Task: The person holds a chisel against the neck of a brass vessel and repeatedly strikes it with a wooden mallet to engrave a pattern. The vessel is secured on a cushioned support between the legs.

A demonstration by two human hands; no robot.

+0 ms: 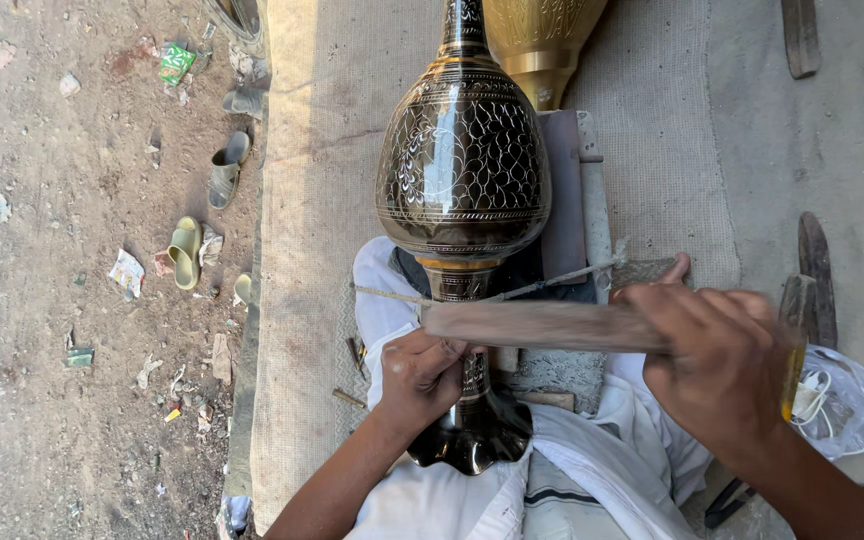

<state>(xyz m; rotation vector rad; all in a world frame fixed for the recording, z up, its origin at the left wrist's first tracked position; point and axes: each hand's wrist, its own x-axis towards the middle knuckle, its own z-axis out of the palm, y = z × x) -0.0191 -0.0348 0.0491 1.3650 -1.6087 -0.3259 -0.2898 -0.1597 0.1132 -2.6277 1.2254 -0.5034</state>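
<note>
A large dark engraved metal vase (462, 160) lies on its side across my lap, neck pointing away and flared foot (472, 440) near my body. My left hand (420, 372) is closed on a small tool pressed against the vase's narrow stem. My right hand (720, 365) grips a flat wooden mallet (542, 325), held level above the stem and blurred. A thin cord or rod (552, 283) crosses just above it.
A golden engraved vase (542, 40) lies beyond the dark one on a woven mat (332, 120). Sandals (187, 250) and litter lie on the dirt at the left. Wooden tools (817, 270) and a plastic bag (837, 400) rest on the right.
</note>
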